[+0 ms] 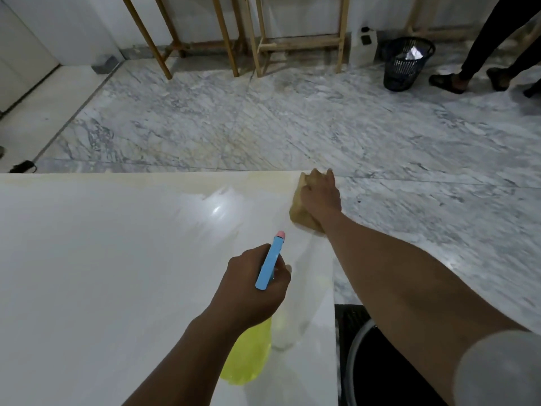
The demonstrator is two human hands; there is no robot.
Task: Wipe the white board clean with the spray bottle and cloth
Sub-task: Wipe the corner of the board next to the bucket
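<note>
Your right hand [320,197] holds the tan cloth [303,213] down on the white board [102,259]. The fingers bend over the cloth's far end and the palm bears on top. This grip lets you press and drag in one motion. The cloth sits at the board's far right corner, partly beneath the hand, so the far edge and the right edge both lie at the fingertips.

Your left hand [251,285] is nearer you, to the left of the right forearm. It grips the neck of the spray bottle [248,356], and the blue trigger head points its pink nozzle toward the right hand. Held this way, the bottle can probably lay fluid ahead of the cloth without a change of hands.

A glossy wet patch [219,203] lies to the left of the right hand. The far strip of board beside it looks yellowish and is likely not yet clean.

Note the limits:
- Beyond the fingertips and to the right of the hand the board ends, and the marble floor [292,118] shows. A stroke in either direction carries the cloth off the surface.
- Open room lies to the left of the hand and back toward you.
- The left hand and bottle stand in the return path.
- A dark round vessel [366,361] sits just past the right edge, beneath the right forearm.
- The black wastebasket [405,64] and wooden frames [298,42] stand well apart, far beyond the fingertips.
</note>
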